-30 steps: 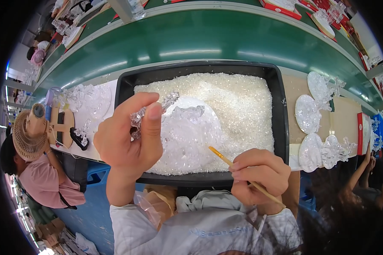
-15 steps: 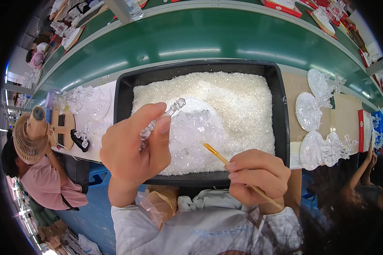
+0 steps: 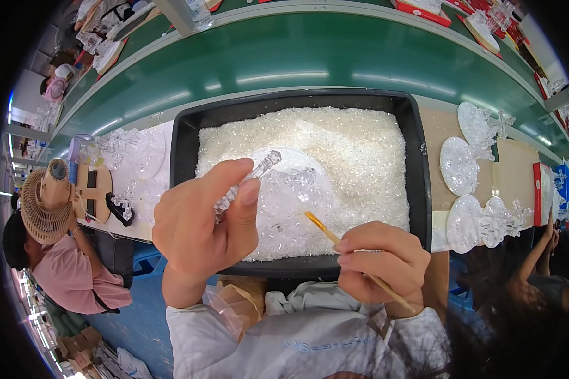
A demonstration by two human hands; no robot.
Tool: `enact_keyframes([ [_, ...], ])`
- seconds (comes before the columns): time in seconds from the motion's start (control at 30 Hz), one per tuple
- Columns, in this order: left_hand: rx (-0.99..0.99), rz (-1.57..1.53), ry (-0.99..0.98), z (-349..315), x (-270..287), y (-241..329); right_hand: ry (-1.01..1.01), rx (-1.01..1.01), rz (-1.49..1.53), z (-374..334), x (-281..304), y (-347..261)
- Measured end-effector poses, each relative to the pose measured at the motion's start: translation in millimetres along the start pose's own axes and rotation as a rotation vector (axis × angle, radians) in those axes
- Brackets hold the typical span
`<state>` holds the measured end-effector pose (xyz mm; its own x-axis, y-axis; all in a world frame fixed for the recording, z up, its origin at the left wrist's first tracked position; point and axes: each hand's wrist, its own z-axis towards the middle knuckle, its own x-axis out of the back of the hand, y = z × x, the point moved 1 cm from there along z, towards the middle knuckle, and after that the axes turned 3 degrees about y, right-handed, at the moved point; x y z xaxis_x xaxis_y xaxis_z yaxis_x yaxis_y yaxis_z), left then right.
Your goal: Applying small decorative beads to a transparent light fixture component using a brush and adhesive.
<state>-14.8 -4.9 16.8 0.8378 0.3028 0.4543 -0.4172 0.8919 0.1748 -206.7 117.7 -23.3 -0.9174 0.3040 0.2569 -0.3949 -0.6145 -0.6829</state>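
Between the thumb and fingers of my left hand [image 3: 205, 221] is a clear, faceted crystal-like stem piece [image 3: 267, 164], tilted up to the right. My right hand [image 3: 385, 268] grips a thin paintbrush [image 3: 329, 234] with a wooden handle; its yellowish bristles point up and left, apart from the clear piece. Beneath both hands lies a round, clear-and-white disc [image 3: 319, 189], partly hidden by my left hand. It rests on sparkling white granules [image 3: 367, 151] that fill a black tray [image 3: 420, 170].
Clear round pieces with decorations [image 3: 458, 165] stand on the board to the right, near a red box [image 3: 540, 192]. More clear parts [image 3: 142, 155] lie on the left, by a fan [image 3: 47, 202] and a person in pink [image 3: 79, 275]. A green conveyor [image 3: 284, 57] runs beyond the tray.
My left hand has shifted slightly to the right, and the clear piece in it has turned a little. The brush has moved very slightly.
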Motion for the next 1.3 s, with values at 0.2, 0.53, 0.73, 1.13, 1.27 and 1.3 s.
enact_keyframes([
  [0.2, -0.023, 0.017, -0.011, -2.5, 0.9, 0.5, -0.004, -0.066, -0.049, -4.1, -0.8, -3.9],
  [0.53, -0.054, 0.045, -0.026, -1.0, -4.6, 5.6, -0.102, 0.021, -0.159, -2.1, 1.9, -2.9],
  [0.73, -0.043, 0.058, -0.04, 0.5, -2.1, -2.1, -0.097, 0.037, -0.168, -1.1, -6.5, 2.4],
  [1.13, -0.089, -0.117, 0.036, -2.2, -15.4, 9.5, 0.008, 0.132, -0.218, 3.7, -5.2, -8.7],
  [1.27, -0.079, -0.074, 0.015, -3.6, -10.5, 6.9, 0.019, 0.13, -0.177, 3.0, -4.3, -5.9],
  [1.3, -0.08, -0.077, 0.026, -2.6, -10.3, 4.6, 0.024, 0.115, -0.171, 4.1, -5.6, -5.5],
])
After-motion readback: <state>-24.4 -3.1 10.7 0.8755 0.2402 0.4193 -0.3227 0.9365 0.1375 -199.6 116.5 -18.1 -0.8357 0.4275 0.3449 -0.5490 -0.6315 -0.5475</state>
